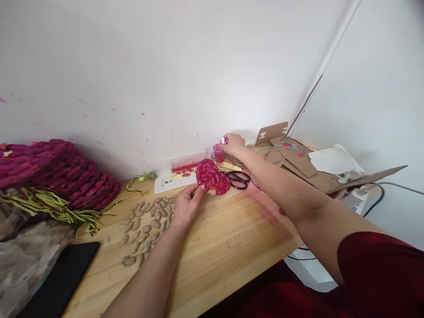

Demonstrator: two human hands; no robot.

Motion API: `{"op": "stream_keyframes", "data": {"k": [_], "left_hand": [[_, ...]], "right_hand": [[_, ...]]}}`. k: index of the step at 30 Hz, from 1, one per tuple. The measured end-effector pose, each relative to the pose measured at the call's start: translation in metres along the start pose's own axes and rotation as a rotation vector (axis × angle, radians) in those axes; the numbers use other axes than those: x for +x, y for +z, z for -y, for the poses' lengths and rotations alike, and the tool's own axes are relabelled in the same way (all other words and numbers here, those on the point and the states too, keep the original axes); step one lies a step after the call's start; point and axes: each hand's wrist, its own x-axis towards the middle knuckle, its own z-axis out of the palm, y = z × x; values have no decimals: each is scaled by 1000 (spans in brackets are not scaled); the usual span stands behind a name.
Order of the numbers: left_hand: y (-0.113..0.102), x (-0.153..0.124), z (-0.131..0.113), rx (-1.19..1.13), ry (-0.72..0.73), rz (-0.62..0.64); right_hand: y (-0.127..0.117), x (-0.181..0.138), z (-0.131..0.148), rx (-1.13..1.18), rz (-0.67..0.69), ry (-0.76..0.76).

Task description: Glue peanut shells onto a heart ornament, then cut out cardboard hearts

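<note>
My left hand (188, 204) pinches the lower left edge of a craft piece (208, 174) covered with magenta-painted peanuts. One peanut (211, 192) at its bottom is still plain tan. Over a small clear cup of magenta paint (219, 153) by the wall, my right hand (233, 145) is closed, its fingers at the rim. Something small, whitish and pink shows at those fingertips, too little to name. Black-handled scissors (239, 180) lie just right of the craft piece. Loose unpainted peanuts (145, 229) spread over the wooden table left of my left hand.
Stacked magenta peanut pieces (59, 172) with yellow-green strings (62, 211) stand at the left. Star confetti lies on a white sheet (162, 182) behind the peanuts. Cut cardboard (298, 165) and white paper (334, 161) cover the right end. A black flat object (73, 269) is front left.
</note>
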Motion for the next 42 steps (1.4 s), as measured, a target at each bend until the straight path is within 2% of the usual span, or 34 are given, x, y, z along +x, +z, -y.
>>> {"op": "stream_keyframes", "data": {"k": [10,16,20,23,25,26,30,32,34,38,42], "left_hand": [[1,-1,-5,-2,-19,-8],[0,-1,-9,-18,-32,-29],[-1,-2,-14,-41,-46,-44],[0,-3,-17,-56,-63,-41],[-1,-3,-17,-75,-73,-37],[-1,-3,-17,-88,-80,-34],[-2,-3,-13,-118,-107,-26],[-2,-3,-11,-125,-120,-19],[-3,-2,-11,-140,-137,-12],[-3,-4,-16,-192,-191,-3],[-2,-6,-23,-218,-221,4]], "right_hand": [[-1,-3,2,-74,19,-36],[-2,-5,-1,20,-69,-78],[-10,-13,-9,203,-216,-43],[-20,-30,-15,536,-342,-40],[-25,-49,-17,841,-314,-39],[-27,-61,-16,974,-252,-41],[-24,-110,-8,1191,44,-108],[-19,-126,-4,1220,71,-101],[-15,-135,-3,1195,41,-120],[-11,-137,-11,1079,-12,-219],[-13,-141,-16,979,39,-333]]}}
